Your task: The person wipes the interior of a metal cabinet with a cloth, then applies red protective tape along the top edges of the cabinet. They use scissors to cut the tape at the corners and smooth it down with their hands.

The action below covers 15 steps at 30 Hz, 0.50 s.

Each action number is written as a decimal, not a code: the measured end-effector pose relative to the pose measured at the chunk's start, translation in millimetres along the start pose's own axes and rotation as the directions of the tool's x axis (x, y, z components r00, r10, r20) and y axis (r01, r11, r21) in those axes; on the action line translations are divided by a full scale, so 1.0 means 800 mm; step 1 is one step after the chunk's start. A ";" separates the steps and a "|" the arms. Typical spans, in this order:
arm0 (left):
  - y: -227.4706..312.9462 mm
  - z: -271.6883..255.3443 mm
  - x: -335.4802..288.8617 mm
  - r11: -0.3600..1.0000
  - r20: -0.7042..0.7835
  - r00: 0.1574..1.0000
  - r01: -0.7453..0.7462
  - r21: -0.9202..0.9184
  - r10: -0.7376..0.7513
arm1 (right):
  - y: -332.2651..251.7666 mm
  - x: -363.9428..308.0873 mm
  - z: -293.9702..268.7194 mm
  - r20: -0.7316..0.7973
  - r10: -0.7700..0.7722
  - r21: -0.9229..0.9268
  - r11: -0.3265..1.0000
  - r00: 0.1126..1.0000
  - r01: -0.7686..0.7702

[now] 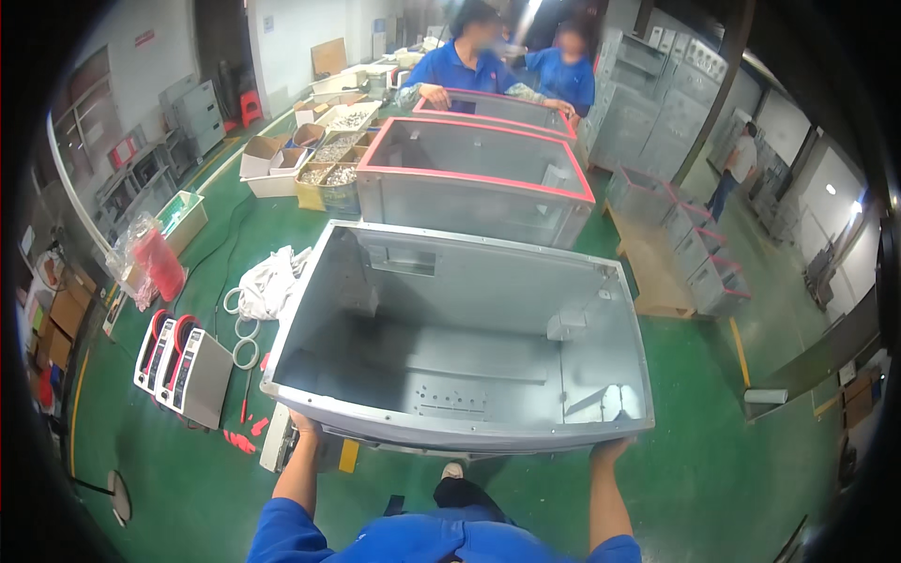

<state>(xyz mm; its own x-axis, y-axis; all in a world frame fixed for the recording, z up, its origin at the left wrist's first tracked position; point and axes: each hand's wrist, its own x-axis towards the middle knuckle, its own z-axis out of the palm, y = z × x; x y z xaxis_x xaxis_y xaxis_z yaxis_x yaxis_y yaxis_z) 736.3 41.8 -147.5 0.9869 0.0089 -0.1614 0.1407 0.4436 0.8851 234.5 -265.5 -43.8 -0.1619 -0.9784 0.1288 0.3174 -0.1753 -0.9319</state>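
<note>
In front of me is a large open grey metal cabinet shell (pixel 450 430), its open side facing up. Its inner walls show a rectangular cut-out, small brackets and a group of small holes. My left hand (pixel 303 423) grips the lower near-left corner of the shell, with the fingers mostly hidden beneath it. At the near-right corner, my right hand (pixel 611 451) holds the lower edge, its fingers also partly covered. Just beyond stands a second grey shell (pixel 469 202) with a pink-red strip along its rim.
Two white tape dispensers (pixel 199 380), tape rolls (pixel 246 354) and a white cloth (pixel 269 284) lie to the left. Farther back are boxes of small parts (pixel 328 174). Two people in blue (pixel 460 70) stand beyond another red-rimmed shell (pixel 497 111). More shells (pixel 699 249) sit at right by a pallet (pixel 657 272).
</note>
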 end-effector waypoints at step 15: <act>0.066 -0.004 0.010 0.982 0.174 0.972 0.138 0.126 -0.159 | -0.020 0.002 0.010 0.089 0.215 0.208 0.951 0.972 -0.230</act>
<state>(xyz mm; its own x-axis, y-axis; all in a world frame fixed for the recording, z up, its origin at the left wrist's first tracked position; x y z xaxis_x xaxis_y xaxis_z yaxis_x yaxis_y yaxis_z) 751.3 67.8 -103.6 0.9505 -0.2176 -0.2218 0.2848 0.3242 0.9021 236.3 -265.0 -25.9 -0.0057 -0.9990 -0.0453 0.5336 0.0353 -0.8450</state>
